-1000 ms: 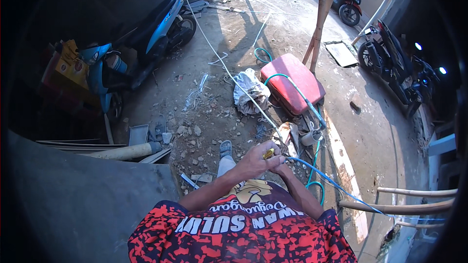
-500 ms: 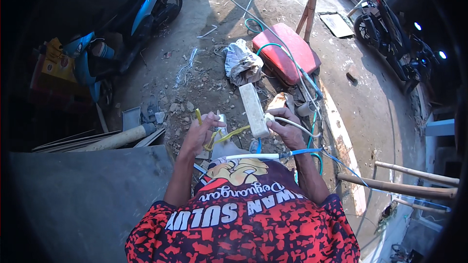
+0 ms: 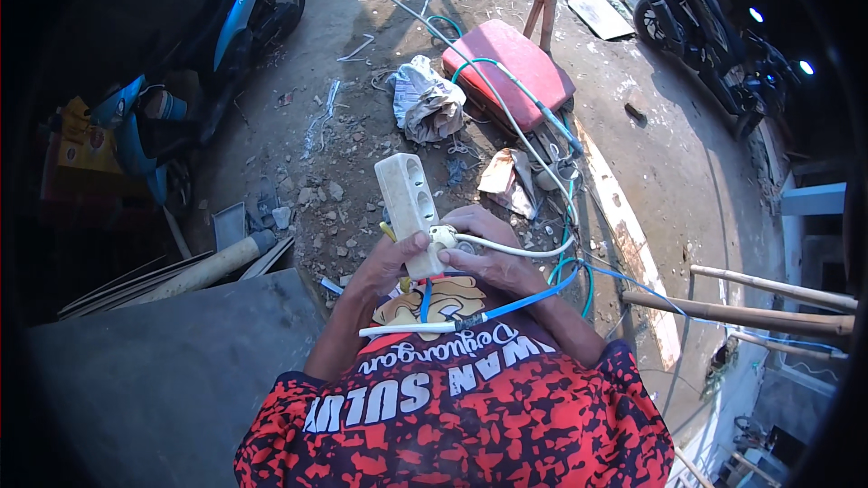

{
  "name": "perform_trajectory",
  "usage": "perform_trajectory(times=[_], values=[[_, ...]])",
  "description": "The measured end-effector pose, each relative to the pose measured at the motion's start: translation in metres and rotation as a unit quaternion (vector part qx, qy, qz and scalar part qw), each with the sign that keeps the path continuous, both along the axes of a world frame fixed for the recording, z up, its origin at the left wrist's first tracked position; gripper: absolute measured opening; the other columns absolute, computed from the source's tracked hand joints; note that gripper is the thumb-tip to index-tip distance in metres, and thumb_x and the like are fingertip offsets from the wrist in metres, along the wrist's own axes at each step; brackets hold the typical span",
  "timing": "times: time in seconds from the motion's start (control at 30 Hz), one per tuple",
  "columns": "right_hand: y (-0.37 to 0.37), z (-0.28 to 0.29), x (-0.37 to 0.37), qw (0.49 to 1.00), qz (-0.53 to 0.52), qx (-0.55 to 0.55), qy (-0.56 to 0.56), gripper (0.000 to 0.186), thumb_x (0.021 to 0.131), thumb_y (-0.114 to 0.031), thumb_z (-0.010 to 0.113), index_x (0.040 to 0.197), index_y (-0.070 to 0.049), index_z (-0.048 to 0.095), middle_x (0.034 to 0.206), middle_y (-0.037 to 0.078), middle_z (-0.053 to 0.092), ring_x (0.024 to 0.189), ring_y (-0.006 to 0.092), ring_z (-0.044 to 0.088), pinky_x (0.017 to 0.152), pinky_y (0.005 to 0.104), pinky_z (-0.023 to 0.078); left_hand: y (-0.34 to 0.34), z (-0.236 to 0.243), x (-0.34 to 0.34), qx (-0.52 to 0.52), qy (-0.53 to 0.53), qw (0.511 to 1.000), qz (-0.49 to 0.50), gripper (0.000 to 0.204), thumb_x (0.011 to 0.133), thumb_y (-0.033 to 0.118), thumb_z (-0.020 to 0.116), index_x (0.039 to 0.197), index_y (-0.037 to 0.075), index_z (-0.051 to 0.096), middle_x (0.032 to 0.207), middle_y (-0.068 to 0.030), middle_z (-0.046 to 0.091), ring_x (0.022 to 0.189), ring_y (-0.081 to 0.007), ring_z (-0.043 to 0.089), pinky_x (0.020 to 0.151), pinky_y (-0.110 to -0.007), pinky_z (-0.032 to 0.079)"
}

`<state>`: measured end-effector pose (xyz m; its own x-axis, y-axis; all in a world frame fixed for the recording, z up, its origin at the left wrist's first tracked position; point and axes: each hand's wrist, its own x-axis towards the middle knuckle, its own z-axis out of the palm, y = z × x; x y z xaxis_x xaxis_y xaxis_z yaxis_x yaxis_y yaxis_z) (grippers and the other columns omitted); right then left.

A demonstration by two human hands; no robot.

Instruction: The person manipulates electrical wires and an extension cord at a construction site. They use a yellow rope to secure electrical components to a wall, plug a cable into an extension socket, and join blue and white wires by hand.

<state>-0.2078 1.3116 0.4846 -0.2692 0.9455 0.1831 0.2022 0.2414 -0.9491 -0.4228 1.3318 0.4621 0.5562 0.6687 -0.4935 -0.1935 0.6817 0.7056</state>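
Observation:
A white, grimy power strip is upright between my two hands, its round sockets facing up. My left hand is closed on the lower part of the strip, with a yellow item partly showing beside it. My right hand grips the strip and a white plug at its lower socket, with a white cable curving off to the right. A blue cable, joined to a white length by a dark taped section, crosses in front of my shirt.
A red padded case, a crumpled sack, green hose and a long board lie ahead. Scooters stand either side. A concrete ledge is at left, bamboo poles at right.
The strip has swung left and down between my hands. My left hand has moved right onto it from the yellow strand it held apart earlier. The view has shifted slightly.

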Motion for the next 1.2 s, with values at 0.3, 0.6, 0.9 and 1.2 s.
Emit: perform_trajectory(times=[0.3, 0.6, 0.9, 1.2], values=[[-0.003, -0.003, 0.007, 0.996, 0.015, -0.088, 0.002, 0.040, 0.079, -0.029, 0.073, 0.105, -0.001, 0.063, 0.094, 0.011, 0.064, 0.086, 0.0216, 0.063, 0.076, 0.0333, 0.051, 0.009, 0.003, 0.005, -0.020, -0.009, 0.998, -0.059, 0.075, 0.082, 0.047, 0.071, 0.130, -0.004, 0.043, 0.115, -0.0145, 0.059, 0.101, -0.0224, 0.063, 0.086, -0.035, 0.054], [-0.018, 0.020, 0.049, 0.978, -0.038, -0.195, 0.056, 0.043, 0.079, -0.035, 0.072, 0.100, 0.001, 0.059, 0.100, 0.012, 0.066, 0.090, 0.0154, 0.062, 0.078, 0.0293, 0.050, 0.023, 0.002, -0.028, -0.054, 0.082, 0.995, 0.026, 0.079, 0.081, 0.049, 0.069, 0.133, -0.001, 0.038, 0.116, -0.0148, 0.055, 0.108, -0.0245, 0.059, 0.091, -0.039, 0.051], [-0.031, -0.066, 0.048, 0.878, -0.008, -0.388, 0.279, 0.039, 0.082, -0.023, 0.072, 0.114, -0.006, 0.056, 0.105, 0.005, 0.062, 0.097, 0.0133, 0.059, 0.085, 0.0291, 0.047, 0.019, -0.016, -0.006, -0.025, -0.082, 0.993, -0.076, 0.070, 0.086, 0.050, 0.062, 0.128, -0.002, 0.041, 0.103, -0.0196, 0.062, 0.091, -0.0275, 0.067, 0.079, -0.039, 0.057], [-0.109, -0.173, 0.106, 0.934, 0.023, -0.261, -0.242, 0.033, 0.085, -0.027, 0.067, 0.102, 0.000, 0.066, 0.096, 0.010, 0.068, 0.085, 0.0216, 0.064, 0.075, 0.0328, 0.050, 0.009, -0.018, -0.007, -0.069, -0.052, 0.995, 0.057, 0.071, 0.085, 0.050, 0.064, 0.135, 0.006, 0.038, 0.115, -0.0105, 0.058, 0.097, -0.0231, 0.065, 0.084, -0.042, 0.057]])
